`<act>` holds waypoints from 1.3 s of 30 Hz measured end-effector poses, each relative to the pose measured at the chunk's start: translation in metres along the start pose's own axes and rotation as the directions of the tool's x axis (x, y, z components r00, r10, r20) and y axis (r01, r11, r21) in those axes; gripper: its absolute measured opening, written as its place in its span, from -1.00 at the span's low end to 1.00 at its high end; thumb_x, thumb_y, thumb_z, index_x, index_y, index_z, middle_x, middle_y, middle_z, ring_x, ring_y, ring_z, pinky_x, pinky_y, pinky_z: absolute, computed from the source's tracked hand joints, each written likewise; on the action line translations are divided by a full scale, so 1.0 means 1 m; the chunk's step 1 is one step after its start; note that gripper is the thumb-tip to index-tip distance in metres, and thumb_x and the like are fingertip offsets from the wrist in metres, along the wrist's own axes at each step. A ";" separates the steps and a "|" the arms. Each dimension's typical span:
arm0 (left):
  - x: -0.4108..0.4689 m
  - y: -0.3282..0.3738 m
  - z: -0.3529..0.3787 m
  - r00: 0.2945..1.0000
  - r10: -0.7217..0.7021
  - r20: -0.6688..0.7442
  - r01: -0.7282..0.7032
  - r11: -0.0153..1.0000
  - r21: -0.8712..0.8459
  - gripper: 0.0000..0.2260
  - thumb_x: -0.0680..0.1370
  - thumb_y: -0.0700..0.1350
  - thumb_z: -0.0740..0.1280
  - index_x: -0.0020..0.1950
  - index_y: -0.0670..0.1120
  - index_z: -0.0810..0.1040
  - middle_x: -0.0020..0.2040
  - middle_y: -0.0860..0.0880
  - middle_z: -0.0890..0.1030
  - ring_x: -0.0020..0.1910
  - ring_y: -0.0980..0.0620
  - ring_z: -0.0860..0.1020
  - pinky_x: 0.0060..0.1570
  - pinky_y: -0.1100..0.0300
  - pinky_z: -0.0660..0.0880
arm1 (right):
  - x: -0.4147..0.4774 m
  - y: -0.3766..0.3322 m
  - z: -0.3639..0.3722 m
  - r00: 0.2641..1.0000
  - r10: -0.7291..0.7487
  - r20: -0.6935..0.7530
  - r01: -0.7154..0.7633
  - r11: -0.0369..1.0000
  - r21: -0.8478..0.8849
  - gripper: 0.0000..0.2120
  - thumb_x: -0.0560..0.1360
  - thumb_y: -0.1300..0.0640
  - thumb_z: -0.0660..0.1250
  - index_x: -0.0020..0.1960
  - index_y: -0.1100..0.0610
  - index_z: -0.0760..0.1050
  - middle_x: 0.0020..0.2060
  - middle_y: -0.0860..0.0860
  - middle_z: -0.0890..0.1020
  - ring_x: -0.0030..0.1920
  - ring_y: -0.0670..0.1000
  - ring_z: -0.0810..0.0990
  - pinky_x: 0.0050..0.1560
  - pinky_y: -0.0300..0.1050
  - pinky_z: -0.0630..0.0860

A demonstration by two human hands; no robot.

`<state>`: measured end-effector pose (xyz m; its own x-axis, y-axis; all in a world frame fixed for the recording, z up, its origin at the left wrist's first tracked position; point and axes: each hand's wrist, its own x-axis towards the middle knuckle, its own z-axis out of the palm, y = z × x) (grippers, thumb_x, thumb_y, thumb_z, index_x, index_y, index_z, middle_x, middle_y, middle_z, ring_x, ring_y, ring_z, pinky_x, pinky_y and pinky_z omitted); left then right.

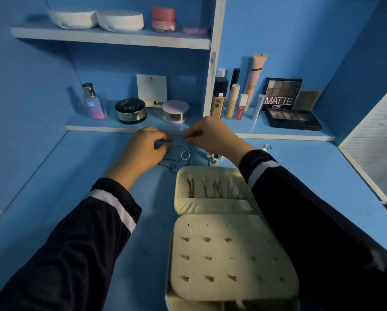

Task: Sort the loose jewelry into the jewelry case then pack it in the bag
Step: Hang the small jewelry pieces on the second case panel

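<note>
Blue ran over everything: the surface (76, 198), the walls and the shelving at the back. On it, near and a little right of centre, lay the jewelry case (210, 208), open in two cream halves. Its near half showed a padded panel (244, 277) with rows of holes, several holding small earrings. Its far half held a few chains side by side above a pocket band.

Just beyond the case's far edge lay the loose jewelry: a thin chain (177, 145), with more dark chain looped below it, and a round ring (185, 155) beside it. A small cluster of metal pieces (214, 157) lay to the right, and a shiny piece (266, 148) sat well apart, further right.

Behind these, a low shelf (111, 126) carried a perfume bottle (93, 104), a black-and-gold jar (131, 111), a white card (151, 90) and a pink-topped compact (175, 111). Right of the white divider stood a row of tubes (233, 99) and an eyeshadow palette (282, 94) marked MATTE. The upper shelf (111, 38) held two white round pads (120, 20) and a pink jar (163, 19).

Both arms, in dark sleeves with a white stripe, reached over the surface to its far side, the right one crossing the case's right edge. The left hand (143, 147) was curled knuckles-up, its grip narrow, fingertips pinched on the chain. The right hand (210, 133), just beside it, also kept a narrow grip, thumb and finger pinching the same fine chain, which was raised slightly off the surface between them.
</note>
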<state>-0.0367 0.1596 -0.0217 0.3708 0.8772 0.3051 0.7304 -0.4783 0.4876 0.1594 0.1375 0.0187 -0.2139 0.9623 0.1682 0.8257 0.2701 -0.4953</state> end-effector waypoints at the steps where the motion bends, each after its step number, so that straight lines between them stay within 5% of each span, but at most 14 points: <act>1: 0.002 -0.001 -0.002 1.000 -0.003 0.014 0.003 1.000 -0.007 -0.85 0.53 -0.14 0.41 0.07 -0.10 0.69 0.03 -0.09 0.61 0.03 -0.04 0.55 0.02 0.19 0.41 | 0.005 0.000 0.002 1.000 0.008 0.009 -0.008 1.000 -0.018 -0.85 0.50 0.23 0.40 0.05 0.18 0.68 -0.03 0.05 0.70 -0.10 -0.12 0.56 -0.11 -0.44 0.29; 7: 0.011 -0.003 -0.005 0.996 -0.052 0.070 0.057 0.996 -0.074 -0.91 0.49 -0.14 0.47 -0.03 -0.05 0.71 -0.10 0.04 0.57 -0.13 0.08 0.54 -0.13 0.30 0.37 | 0.020 -0.001 0.009 0.997 0.015 0.069 -0.012 0.999 -0.045 -0.87 0.45 0.21 0.45 -0.01 0.16 0.70 -0.11 0.05 0.71 -0.20 -0.14 0.52 -0.31 -0.54 0.32; 15: 0.015 -0.008 -0.003 0.996 -0.045 0.082 0.053 0.994 -0.097 -0.95 0.49 -0.11 0.47 -0.14 0.02 0.65 -0.18 0.11 0.54 -0.18 0.11 0.53 -0.17 0.24 0.38 | 0.024 -0.005 0.012 0.992 0.001 0.123 0.011 0.995 -0.095 -0.91 0.46 0.26 0.42 -0.05 0.18 0.67 -0.11 0.02 0.67 -0.16 -0.11 0.49 -0.17 -0.36 0.33; 19: 0.013 -0.009 -0.004 0.995 -0.040 0.088 0.051 0.990 -0.133 -0.96 0.49 -0.07 0.48 -0.08 0.01 0.70 -0.16 0.14 0.55 -0.18 0.26 0.51 -0.20 0.39 0.36 | 0.024 -0.004 0.011 0.984 0.000 0.177 0.022 0.992 -0.123 -0.89 0.50 0.28 0.33 -0.03 0.19 0.62 -0.10 0.00 0.60 -0.11 -0.08 0.47 -0.17 -0.32 0.33; 25: 0.009 -0.001 -0.004 0.992 -0.045 0.117 0.063 0.986 -0.156 -0.97 0.50 -0.05 0.47 -0.11 0.02 0.67 -0.14 0.13 0.54 -0.10 0.06 0.55 -0.08 0.19 0.47 | 0.018 -0.007 -0.001 0.992 -0.047 0.121 0.040 0.997 0.058 -0.88 0.52 0.28 0.31 -0.12 0.09 0.48 -0.23 -0.10 0.52 -0.19 -0.08 0.46 -0.22 -0.38 0.33; 29: 0.004 0.006 -0.005 0.992 -0.055 0.114 0.087 0.952 -0.294 -0.91 0.53 -0.07 0.44 -0.01 0.09 0.60 -0.08 0.21 0.60 -0.06 0.15 0.56 -0.13 0.43 0.41 | 0.008 -0.015 -0.016 0.994 -0.068 0.082 0.054 0.985 0.164 -0.89 0.54 0.29 0.29 -0.10 0.11 0.49 -0.24 -0.09 0.55 -0.20 -0.08 0.53 -0.20 -0.35 0.45; 33: 0.001 0.017 -0.007 0.994 -0.065 0.090 0.097 0.907 -0.409 -0.90 0.53 -0.06 0.44 0.04 0.04 0.65 -0.04 0.18 0.65 0.02 0.18 0.59 0.05 0.25 0.49 | -0.004 -0.022 -0.027 0.997 -0.068 0.039 0.055 0.962 0.266 -0.88 0.56 0.29 0.28 -0.11 0.10 0.48 -0.23 -0.07 0.60 -0.24 -0.14 0.54 -0.19 -0.35 0.47; 39: -0.003 0.032 -0.017 0.998 -0.033 0.054 0.056 0.856 -0.515 -0.95 0.53 -0.11 0.44 -0.06 0.04 0.68 -0.10 0.08 0.70 -0.06 0.10 0.64 0.04 0.14 0.54 | -0.023 -0.028 -0.044 0.999 -0.040 -0.028 0.048 0.910 0.413 -0.86 0.57 0.31 0.24 -0.11 0.12 0.44 -0.24 -0.03 0.64 -0.35 -0.19 0.50 -0.36 -0.42 0.37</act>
<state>-0.0248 0.1410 0.0067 0.3770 0.8935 0.2441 0.3506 -0.3816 0.8553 0.1642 0.1060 0.0658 -0.2319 0.9495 0.2114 0.5252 0.3052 -0.7944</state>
